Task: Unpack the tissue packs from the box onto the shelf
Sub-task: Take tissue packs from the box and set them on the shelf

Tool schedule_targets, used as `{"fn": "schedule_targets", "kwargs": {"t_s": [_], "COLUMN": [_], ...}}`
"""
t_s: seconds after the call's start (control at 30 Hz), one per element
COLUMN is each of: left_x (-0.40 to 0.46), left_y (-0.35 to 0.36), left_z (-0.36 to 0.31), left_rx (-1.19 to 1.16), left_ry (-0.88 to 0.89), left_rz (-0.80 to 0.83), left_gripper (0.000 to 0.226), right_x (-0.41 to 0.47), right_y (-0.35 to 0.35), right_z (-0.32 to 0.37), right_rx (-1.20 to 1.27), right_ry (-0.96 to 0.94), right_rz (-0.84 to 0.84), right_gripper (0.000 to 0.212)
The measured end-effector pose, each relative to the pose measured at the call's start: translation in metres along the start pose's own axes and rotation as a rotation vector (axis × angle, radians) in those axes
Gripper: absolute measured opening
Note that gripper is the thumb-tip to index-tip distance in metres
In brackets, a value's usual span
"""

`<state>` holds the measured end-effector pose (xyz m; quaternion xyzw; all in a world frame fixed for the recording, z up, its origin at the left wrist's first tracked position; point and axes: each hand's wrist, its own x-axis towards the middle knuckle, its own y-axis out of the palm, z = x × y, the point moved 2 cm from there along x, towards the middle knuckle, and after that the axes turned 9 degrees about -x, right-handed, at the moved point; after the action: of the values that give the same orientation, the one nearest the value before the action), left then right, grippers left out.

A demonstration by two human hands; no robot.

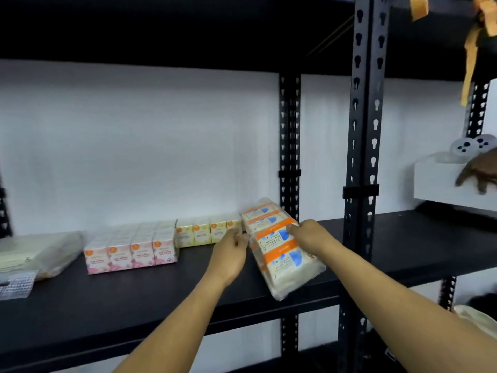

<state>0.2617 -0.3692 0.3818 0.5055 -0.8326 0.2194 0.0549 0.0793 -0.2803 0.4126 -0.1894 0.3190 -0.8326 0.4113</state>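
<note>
A clear-wrapped bundle of white tissue packs with orange and blue labels [279, 246] lies tilted on the black metal shelf [161, 297], its far end near the back wall beside the rear slotted upright [289, 146] and its near end close to the front edge of the shelf. The left hand [231, 251] touches the bundle's left side with fingers curled against the wrap; whether it grips cannot be told. The right hand [309, 234] rests on top of the bundle, fingers bent over its upper face and holding it.

Left of the bundle, along the back edge, stands a row of small yellow-and-white tissue boxes [207, 231], just beside the left hand. Further left is a block of pink-and-white floral tissue boxes [131, 251], set nearer the middle of the shelf. At the left edge lies a pale plastic-wrapped pack [40, 254].

Bare shelf surface shows in front of the boxes up to the front edge, and to the right of the bundle past the front slotted upright [363, 157]. At the far right, another person's hand [478, 176] lies on a white box [441, 181].
</note>
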Motion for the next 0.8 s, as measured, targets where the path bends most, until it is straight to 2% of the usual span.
{"fn": "schedule_targets", "kwargs": {"t_s": [0.1, 0.3, 0.43, 0.63, 0.7, 0.8], "left_x": [0.007, 0.018, 0.022, 0.033, 0.033, 0.034], "left_y": [0.024, 0.054, 0.071, 0.088, 0.091, 0.087], "left_z": [0.017, 0.027, 0.027, 0.029, 0.027, 0.026], "left_rx": [-0.26, -0.601, -0.732, -0.845, -0.838, -0.812], "left_ry": [-0.134, -0.258, -0.346, -0.41, -0.404, -0.383], "left_rz": [0.092, 0.16, 0.145, 0.098, 0.106, 0.114], "left_gripper": [0.024, 0.048, 0.06, 0.057, 0.056, 0.055], "right_x": [0.013, 0.037, 0.042, 0.048, 0.051, 0.046], "right_y": [0.005, 0.014, 0.02, 0.023, 0.022, 0.024], "right_z": [-0.008, -0.018, -0.011, -0.012, -0.015, -0.015], "right_rx": [0.018, -0.014, -0.035, 0.042, 0.041, -0.182], "right_ry": [0.076, 0.129, 0.082, 0.067, 0.043, -0.089], "right_rz": [0.016, 0.053, 0.144, 0.247, 0.22, 0.091], "right_gripper": [0.036, 0.037, 0.039, 0.049, 0.049, 0.035]}}
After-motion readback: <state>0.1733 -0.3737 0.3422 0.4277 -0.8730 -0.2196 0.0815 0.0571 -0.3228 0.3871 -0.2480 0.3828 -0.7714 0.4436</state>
